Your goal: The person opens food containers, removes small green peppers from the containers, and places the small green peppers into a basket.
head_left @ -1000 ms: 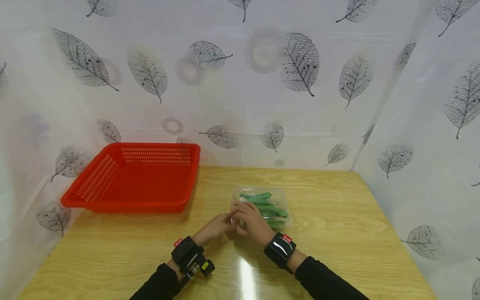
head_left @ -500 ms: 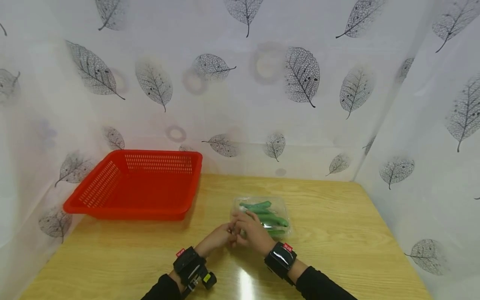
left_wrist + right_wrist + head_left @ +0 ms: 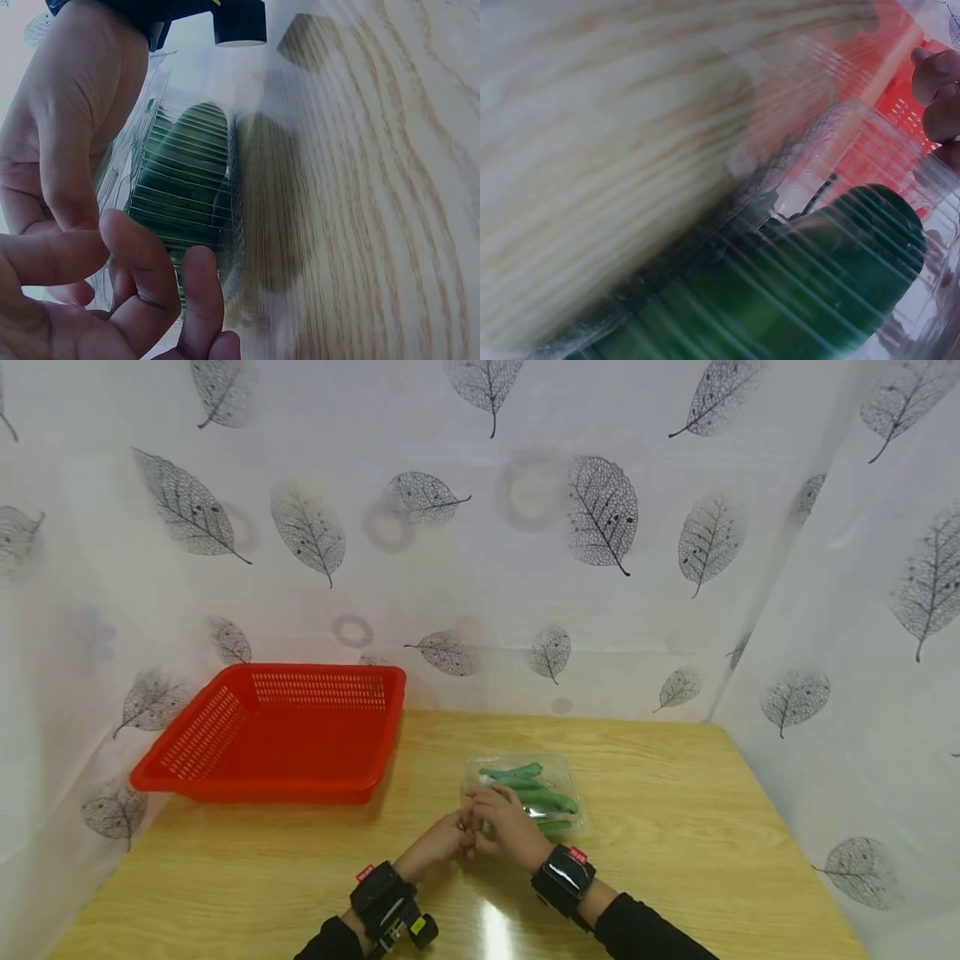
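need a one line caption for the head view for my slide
Both hands, left hand and right hand, meet at the near edge of a clear box of green vegetables; red basket sits left.

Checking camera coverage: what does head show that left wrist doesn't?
Only the head view shows the red basket at the table's far left, the leaf-print curtain, both wristbands and the whole clear box.

Only the left wrist view shows the ribbed lid close up over a green vegetable, with fingertips at the box's edge.

Both show the left hand, right hand, box and wooden table.
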{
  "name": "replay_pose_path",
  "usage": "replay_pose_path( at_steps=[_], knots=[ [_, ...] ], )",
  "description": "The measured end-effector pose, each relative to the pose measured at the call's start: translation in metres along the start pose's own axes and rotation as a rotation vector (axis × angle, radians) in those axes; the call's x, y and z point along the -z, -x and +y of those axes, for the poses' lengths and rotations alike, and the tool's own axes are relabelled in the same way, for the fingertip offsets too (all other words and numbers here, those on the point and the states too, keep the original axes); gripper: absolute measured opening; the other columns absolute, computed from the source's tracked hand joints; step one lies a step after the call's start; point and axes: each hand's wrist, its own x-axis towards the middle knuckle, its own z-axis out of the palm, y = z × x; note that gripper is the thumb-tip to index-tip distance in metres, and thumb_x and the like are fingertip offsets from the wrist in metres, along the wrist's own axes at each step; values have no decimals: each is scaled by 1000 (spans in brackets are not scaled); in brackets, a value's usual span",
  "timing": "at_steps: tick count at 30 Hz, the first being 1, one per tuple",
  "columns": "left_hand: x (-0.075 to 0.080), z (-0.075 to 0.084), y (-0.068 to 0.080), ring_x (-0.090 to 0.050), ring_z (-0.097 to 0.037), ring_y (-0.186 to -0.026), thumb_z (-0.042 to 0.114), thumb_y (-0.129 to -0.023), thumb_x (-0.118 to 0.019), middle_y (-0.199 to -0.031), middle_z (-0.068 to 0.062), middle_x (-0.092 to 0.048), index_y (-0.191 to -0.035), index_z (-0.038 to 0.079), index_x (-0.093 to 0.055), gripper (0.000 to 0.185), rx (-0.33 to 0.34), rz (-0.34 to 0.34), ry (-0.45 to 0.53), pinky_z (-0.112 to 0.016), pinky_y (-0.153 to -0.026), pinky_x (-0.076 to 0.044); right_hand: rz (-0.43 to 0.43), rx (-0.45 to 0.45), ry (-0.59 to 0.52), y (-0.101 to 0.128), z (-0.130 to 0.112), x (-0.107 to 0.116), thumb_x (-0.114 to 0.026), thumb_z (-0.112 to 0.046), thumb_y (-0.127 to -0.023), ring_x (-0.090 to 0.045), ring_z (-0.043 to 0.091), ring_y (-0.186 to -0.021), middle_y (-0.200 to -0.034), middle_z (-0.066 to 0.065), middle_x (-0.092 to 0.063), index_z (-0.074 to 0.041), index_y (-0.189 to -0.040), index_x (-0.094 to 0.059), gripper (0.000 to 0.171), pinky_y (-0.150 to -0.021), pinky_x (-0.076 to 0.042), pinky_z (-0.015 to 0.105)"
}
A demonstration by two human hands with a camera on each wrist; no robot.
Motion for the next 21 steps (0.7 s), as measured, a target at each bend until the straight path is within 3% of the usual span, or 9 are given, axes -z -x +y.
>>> replay_pose_path(
  at_steps=[4,14,21],
  knots=[
    [0,0,1,-47,-12,-63,-2,-78,-45,-67,2,-48,-128,-5,-45,50,-24,0,15,-23,-61,-36,-3,3,5,-1,0,0,-73,-6,-67,-54,22,-121,-98,-4,-66,-15,-67,-51,24,-100,-37,54],
    [-2,-2,3,-47,-13,-65,1,-77,-46,-68,1,-49,-116,0,-52,40,-2,-26,-45,-24,-62,-34,0,-10,-21,4,-1,-4,-70,-5,-67,-55,21,-120,-92,-7,-66,-16,-66,-49,24,-100,-37,54],
    [-3,-2,2,-47,-13,-64,-1,-78,-45,-66,1,-48,-127,-1,-45,50,-5,-12,0,-23,-61,-36,-16,-20,-36,3,0,-4,-69,-4,-69,-55,20,-120,-88,-8,-64,-17,-66,-49,24,-101,-36,54]
  ],
)
